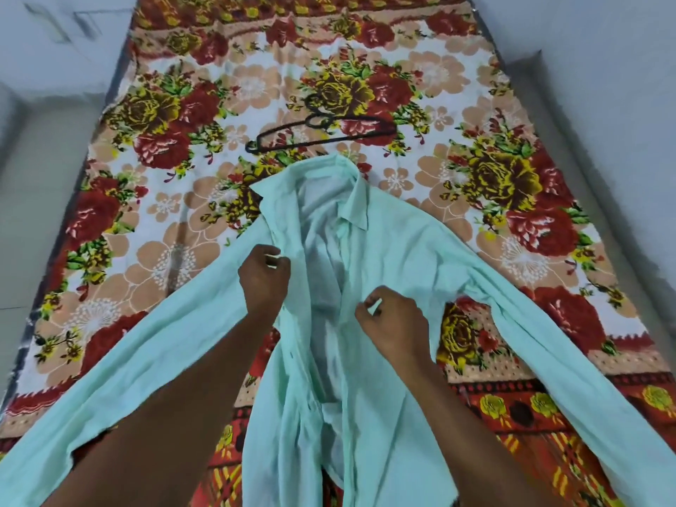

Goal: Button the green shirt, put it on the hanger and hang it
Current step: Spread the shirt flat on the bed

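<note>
On a bed covered by a flowered bedsheet (183, 250), a pale green shirt (395, 258) lies face up and unbuttoned, collar away from the viewer and sleeves spread to either side. The left hand (264, 278) pinches the edge of the left front panel near the chest; the right hand (393, 323) pinches the right front edge a little lower. A black hanger (322, 135) lies flat just beyond the collar, apart from the shirt. To button well, it seems best to draw the two edges together level, so the collar points match, then start with the top button, checking that each button meets its own hole before moving down.
</note>
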